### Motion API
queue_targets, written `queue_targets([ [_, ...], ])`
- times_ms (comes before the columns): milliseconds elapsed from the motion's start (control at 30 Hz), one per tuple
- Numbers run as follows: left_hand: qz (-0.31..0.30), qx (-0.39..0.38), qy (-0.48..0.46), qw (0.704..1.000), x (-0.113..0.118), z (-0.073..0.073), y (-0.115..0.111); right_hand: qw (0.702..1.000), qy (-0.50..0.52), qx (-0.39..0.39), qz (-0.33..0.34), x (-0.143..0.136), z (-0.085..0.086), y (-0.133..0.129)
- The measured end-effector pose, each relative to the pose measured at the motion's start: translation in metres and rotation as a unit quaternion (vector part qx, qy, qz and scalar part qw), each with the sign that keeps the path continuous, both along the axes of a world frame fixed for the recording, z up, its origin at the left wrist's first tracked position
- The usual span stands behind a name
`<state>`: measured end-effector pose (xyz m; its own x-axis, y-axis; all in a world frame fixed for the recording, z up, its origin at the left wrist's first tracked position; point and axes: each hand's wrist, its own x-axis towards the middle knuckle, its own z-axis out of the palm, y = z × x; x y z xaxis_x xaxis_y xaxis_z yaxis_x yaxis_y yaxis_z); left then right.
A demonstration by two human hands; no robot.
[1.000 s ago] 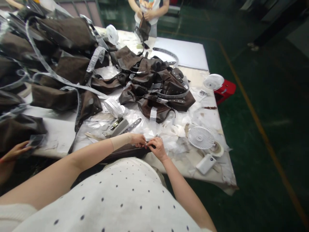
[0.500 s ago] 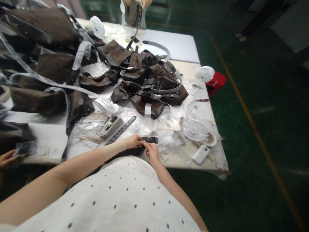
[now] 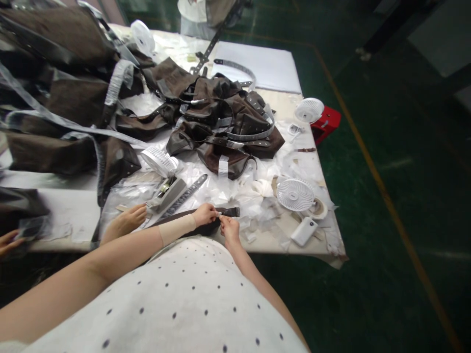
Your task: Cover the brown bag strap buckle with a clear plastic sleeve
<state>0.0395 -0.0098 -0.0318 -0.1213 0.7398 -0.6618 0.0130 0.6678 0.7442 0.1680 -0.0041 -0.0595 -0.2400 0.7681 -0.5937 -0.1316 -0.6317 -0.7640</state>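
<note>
At the near edge of the table, my left hand [image 3: 205,214] and my right hand [image 3: 229,228] meet fingertip to fingertip. Both are closed in a pinch on a dark strap [image 3: 231,212], whose end sticks out to the right past my fingers. What lies between the fingertips is too small to make out. Behind my left wrist lies a dark brown leather piece [image 3: 176,215]. A plastic-wrapped strap with holes [image 3: 189,193] rests beside a grey tape dispenser [image 3: 167,193].
Brown leather bags [image 3: 235,117] are heaped mid-table, with more at the left. White fans [image 3: 295,194], a tape roll [image 3: 318,209] and a white phone [image 3: 304,231] lie at the right. Another person's hand [image 3: 127,223] is near the dispenser; other people's hands or clothing show at left and top.
Another person's hand has come in beside the tape dispenser. The person at the top has shifted the bag and strap up and right. My hands keep their pinch.
</note>
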Motion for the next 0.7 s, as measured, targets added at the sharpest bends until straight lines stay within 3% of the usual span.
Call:
queue_targets([
  [233,0.063,-0.071,-0.129,0.987,0.003,-0.003,0.000,0.999,0.006,-0.013,-0.032,0.000,-0.005,-0.001],
  [433,0.076,-0.145,-0.291,0.943,-0.014,-0.011,0.003,0.997,0.040,-0.051,-0.034,-0.001,-0.008,-0.001],
  [567,0.084,-0.138,-0.355,0.921,-0.018,-0.011,0.002,0.993,0.084,-0.078,-0.024,-0.002,-0.008,0.001],
  [700,0.095,-0.102,-0.365,0.921,-0.013,-0.005,-0.004,0.985,0.142,-0.096,0.001,-0.002,-0.008,0.005],
])
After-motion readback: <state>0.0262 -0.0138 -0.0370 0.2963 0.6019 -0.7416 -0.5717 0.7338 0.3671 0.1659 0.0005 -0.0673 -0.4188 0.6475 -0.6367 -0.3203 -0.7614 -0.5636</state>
